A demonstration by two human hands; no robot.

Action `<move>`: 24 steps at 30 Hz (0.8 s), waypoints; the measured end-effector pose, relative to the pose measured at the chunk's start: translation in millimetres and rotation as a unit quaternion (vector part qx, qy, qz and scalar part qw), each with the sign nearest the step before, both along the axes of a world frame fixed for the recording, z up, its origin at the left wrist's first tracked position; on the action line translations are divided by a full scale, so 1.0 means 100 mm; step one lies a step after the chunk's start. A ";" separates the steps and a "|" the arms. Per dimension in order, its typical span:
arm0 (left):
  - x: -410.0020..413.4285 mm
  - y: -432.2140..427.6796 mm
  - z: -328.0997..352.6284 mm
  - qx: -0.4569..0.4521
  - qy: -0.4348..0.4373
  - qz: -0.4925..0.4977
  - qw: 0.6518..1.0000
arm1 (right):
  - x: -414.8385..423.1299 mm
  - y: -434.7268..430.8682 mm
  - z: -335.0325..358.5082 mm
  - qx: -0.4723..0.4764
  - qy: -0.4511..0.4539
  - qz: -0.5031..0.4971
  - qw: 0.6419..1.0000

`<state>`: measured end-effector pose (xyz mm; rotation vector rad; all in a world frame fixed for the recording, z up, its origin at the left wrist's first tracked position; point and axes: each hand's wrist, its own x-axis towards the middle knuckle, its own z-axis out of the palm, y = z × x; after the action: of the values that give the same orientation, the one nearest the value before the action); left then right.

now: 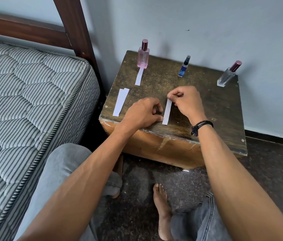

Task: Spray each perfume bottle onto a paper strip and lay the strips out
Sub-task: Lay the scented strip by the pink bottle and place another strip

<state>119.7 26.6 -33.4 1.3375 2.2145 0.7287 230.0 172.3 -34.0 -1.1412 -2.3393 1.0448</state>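
Three perfume bottles stand along the back of a small wooden table [206, 108]: a pink bottle [143, 55] at the left, a small blue spray bottle [184, 66] in the middle, and a clear bottle [228, 74] with a dark red cap at the right. One white strip [139, 76] lies in front of the pink bottle. A small stack of strips [121, 102] lies near the table's left edge. My right hand [185, 100] pinches the top end of another strip [167, 111]. My left hand [144, 113], fingers curled, touches that strip's lower end with the thumb.
A striped mattress [24, 101] on a dark wooden bed frame [78, 32] runs along the left. The table stands against a pale wall. My knees and bare feet are over the dark speckled floor [137, 197] below the table's front edge.
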 end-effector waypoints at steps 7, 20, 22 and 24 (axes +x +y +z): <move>0.00 0.01 -0.02 0.008 -0.020 0.007 1.000 | -0.01 0.00 -0.02 0.030 -0.020 -0.006 0.999; 0.12 0.04 -0.08 0.018 0.017 0.031 0.999 | -0.03 -0.01 -0.05 0.040 -0.044 -0.023 0.998; 0.12 0.04 -0.10 0.012 0.019 0.032 0.999 | -0.03 0.00 -0.05 0.033 -0.045 -0.025 0.998; 0.11 0.05 -0.10 0.009 0.016 0.031 0.999 | -0.03 0.01 -0.05 0.031 -0.047 -0.025 0.998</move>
<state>130.3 31.3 -43.0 1.3032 2.2890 0.7546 226.9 173.1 -38.9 -1.2430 -2.3850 0.9133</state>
